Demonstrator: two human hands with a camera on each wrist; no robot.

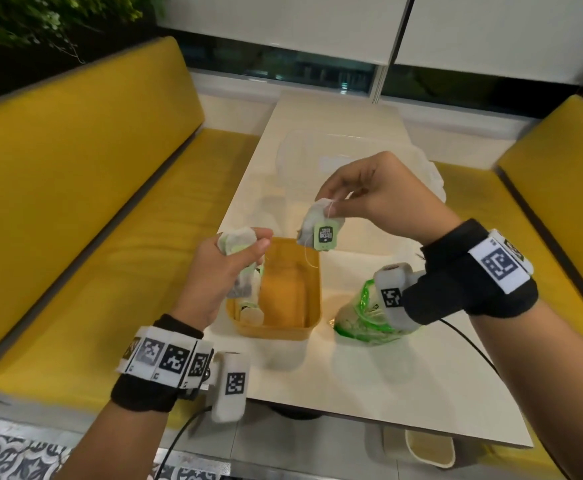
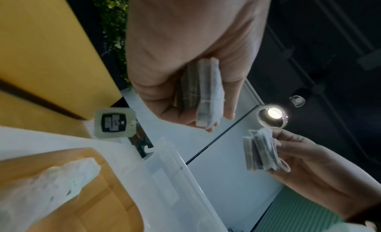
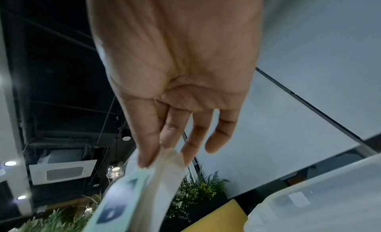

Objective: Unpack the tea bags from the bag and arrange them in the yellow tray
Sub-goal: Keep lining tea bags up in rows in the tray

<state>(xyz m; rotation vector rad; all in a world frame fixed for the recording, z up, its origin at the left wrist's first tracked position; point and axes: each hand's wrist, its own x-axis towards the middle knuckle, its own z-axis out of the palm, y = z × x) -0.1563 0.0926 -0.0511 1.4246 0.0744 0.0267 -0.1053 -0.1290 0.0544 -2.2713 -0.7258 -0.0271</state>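
Observation:
The yellow tray (image 1: 312,282) sits on the white table, with a tea bag (image 1: 252,315) lying at its near left corner. My left hand (image 1: 234,252) grips a small bundle of tea bags (image 2: 203,92) above the tray's left edge. My right hand (image 1: 343,194) pinches one tea bag (image 1: 312,220) by its top; its green tag (image 1: 325,233) hangs over the tray's far rim. In the right wrist view the thumb and forefinger pinch that tea bag (image 3: 164,175). The green-printed plastic bag (image 1: 362,318) stands right of the tray, under my right wrist.
A clear plastic lidded box (image 1: 335,150) lies on the far part of the table, with crumpled white plastic (image 1: 432,171) to its right. Yellow benches (image 1: 75,185) flank the table on both sides. A cable (image 1: 470,341) runs from my right wrist across the table.

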